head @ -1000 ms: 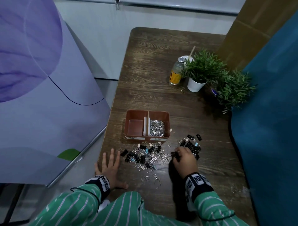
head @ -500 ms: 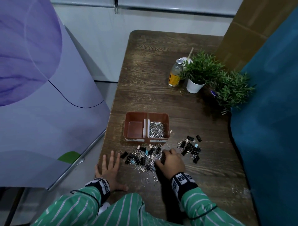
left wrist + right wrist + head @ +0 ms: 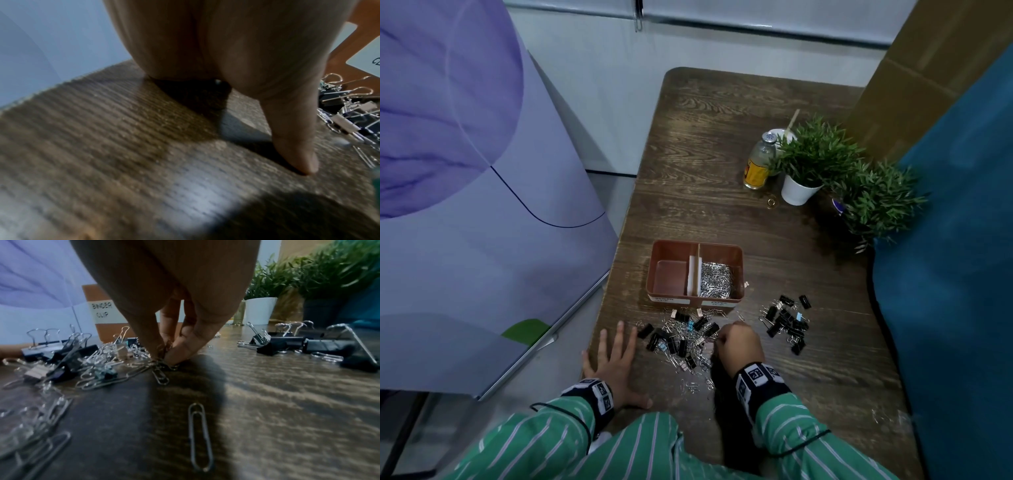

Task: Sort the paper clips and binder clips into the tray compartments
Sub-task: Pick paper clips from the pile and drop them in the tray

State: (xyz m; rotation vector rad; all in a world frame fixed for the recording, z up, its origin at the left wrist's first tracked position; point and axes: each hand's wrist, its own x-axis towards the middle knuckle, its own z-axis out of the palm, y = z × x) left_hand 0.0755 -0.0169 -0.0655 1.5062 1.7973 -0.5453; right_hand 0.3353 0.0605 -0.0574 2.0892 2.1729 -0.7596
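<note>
A brown two-part tray stands mid-table; its right part holds silver paper clips, its left part shows a bare floor. In front lies a mixed pile of black binder clips and paper clips. A second group of binder clips lies to the right. My right hand is down at the pile's right edge, fingertips pinching paper clips against the table. My left hand rests flat on the table, fingers spread, left of the pile. The tray's label reads "BINDER CLIP".
A glass bottle, a white-potted plant and a second plant stand at the back right. A blue padded wall borders the table's right side. The table's left edge drops to the floor. A loose paper clip lies near.
My right hand has moved left from the right-hand group of binder clips to the mixed pile and now pinches paper clips there. The left hand has stayed flat.
</note>
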